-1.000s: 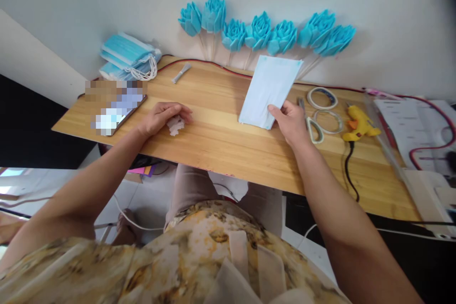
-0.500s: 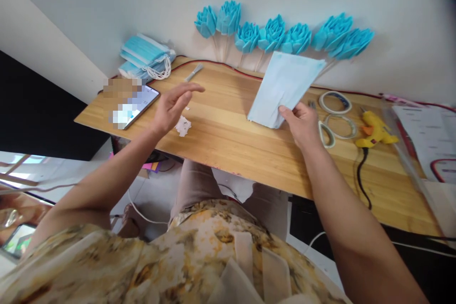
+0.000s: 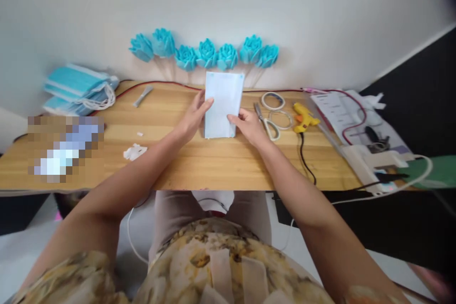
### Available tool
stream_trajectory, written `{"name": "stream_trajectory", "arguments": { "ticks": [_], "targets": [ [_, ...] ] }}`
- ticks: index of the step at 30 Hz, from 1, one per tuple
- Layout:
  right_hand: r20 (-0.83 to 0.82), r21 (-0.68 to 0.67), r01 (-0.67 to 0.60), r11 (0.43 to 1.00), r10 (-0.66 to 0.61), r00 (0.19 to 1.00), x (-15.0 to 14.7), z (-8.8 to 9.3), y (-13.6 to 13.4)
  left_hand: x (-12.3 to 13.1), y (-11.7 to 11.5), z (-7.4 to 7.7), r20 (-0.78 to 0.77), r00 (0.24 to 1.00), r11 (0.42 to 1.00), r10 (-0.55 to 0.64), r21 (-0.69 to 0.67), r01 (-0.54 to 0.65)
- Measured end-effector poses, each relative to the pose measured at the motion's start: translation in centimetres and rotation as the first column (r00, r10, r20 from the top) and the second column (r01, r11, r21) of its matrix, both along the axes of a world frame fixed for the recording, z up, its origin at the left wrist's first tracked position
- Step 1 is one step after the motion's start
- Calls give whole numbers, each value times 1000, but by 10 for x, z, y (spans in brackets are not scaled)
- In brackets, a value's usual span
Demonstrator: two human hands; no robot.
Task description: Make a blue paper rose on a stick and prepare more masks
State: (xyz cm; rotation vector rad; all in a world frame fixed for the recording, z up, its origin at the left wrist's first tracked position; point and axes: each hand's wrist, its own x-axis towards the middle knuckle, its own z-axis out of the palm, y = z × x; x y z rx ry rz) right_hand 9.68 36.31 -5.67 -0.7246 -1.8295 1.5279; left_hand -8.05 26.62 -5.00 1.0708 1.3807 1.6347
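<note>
A pale blue face mask (image 3: 223, 92), its ear loops not visible, is held upright between my two hands just over the table. My left hand (image 3: 195, 118) grips its left edge, thumb on the near face and fingers behind. On the lower right, my right hand (image 3: 249, 124) pinches it the same way. Behind the mask, several blue layered flowers (image 3: 207, 53) on thin sticks lean against the wall. Scissors (image 3: 270, 126) with white handles lie right of my right hand, near a roll of tape (image 3: 273, 100).
Stacked blue masks (image 3: 76, 83) with white loops lie at the back left, above a blurred-out patch. White scraps (image 3: 135, 152) are left of my forearm. A yellow glue gun (image 3: 303, 118), its black cord, papers (image 3: 327, 109) and a white power strip (image 3: 361, 164) occupy the right side.
My left hand has come over from the left and now grips the mask, which was in my right hand alone. The mask stands straighter. The view has turned to the right.
</note>
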Motion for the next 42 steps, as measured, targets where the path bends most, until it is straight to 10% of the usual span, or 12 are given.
{"name": "stream_trajectory", "arguments": {
  "ticks": [7,14,21,42],
  "targets": [
    [-21,-120,-88,989,86,996,1,6,-5,5,-10,4,-28,999,993,35,-112,-38],
    [110,38,-9,999,5,994,-8,28,9,3,-16,1,-98,989,990,109,-75,-116],
    [45,-51,148,988,-146,988,-9,7,0,7,-18,-5,-111,991,989,81,-114,-94],
    [-25,-65,170,983,-172,985,-6,2,-1,15,-18,-11,294,956,999,27,-51,-12]
  ]
}}
